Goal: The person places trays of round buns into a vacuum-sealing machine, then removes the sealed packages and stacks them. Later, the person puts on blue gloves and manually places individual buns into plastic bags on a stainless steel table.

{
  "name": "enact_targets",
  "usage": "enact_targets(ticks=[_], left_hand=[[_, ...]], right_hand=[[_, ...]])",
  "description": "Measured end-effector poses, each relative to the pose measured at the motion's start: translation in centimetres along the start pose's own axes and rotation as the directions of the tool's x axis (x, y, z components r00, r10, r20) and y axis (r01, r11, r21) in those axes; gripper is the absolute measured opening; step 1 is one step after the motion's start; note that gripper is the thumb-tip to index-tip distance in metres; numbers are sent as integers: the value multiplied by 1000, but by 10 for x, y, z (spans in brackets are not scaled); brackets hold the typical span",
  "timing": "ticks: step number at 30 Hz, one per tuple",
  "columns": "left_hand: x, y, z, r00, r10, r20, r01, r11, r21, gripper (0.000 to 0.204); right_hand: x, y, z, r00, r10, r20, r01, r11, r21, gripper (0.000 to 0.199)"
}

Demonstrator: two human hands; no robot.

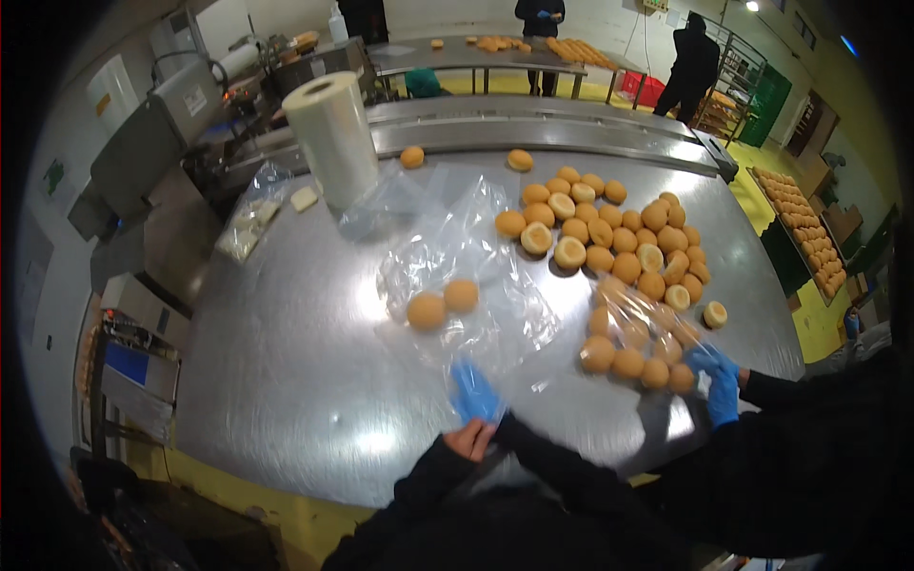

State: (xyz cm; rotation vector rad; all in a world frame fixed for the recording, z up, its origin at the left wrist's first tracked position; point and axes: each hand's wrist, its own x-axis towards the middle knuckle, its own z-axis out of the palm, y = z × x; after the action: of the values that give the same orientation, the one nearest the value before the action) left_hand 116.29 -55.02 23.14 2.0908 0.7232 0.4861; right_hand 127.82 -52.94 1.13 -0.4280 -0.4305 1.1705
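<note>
My left hand (468, 441), bare, is closed at my right wrist, apparently pinching the mouth of a clear plastic bag (514, 319). In a blue glove, my right hand (476, 391) reaches forward at the near end of that bag, and film seems to cover it. Motion smears its fingers, so their shape does not show. Two round golden buns (443, 305) lie at the bag, just beyond my right hand; whether they are inside it is hard to tell. A heap of buns (624, 238) sits to the right on the steel table (286, 400).
At right a co-worker's blue-gloved hand (719, 381) grips a clear bag filled with buns (655, 371). A large roll of film (333, 138) stands at the back left, near a bag with pale contents (249, 214). Behind runs a metal rail (533, 128); other people stand farther off.
</note>
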Motion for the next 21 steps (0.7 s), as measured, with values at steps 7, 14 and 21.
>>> enact_targets(ticks=[7, 14, 21], left_hand=[[-39, -84, 54, 958, -167, 235, 109, 965, 239, 21], [-27, -102, 67, 958, -47, 282, -16, 976, 219, 21], [-32, -138, 85, 945, 61, 321, -111, 984, 140, 21]], right_hand=[[-13, -144, 88, 300, 951, 72, -368, 185, -911, 32], [195, -238, -8, 926, -372, -59, -322, -700, -637, 77], [234, -266, -108, 747, -662, -54, -501, -509, -699, 59]])
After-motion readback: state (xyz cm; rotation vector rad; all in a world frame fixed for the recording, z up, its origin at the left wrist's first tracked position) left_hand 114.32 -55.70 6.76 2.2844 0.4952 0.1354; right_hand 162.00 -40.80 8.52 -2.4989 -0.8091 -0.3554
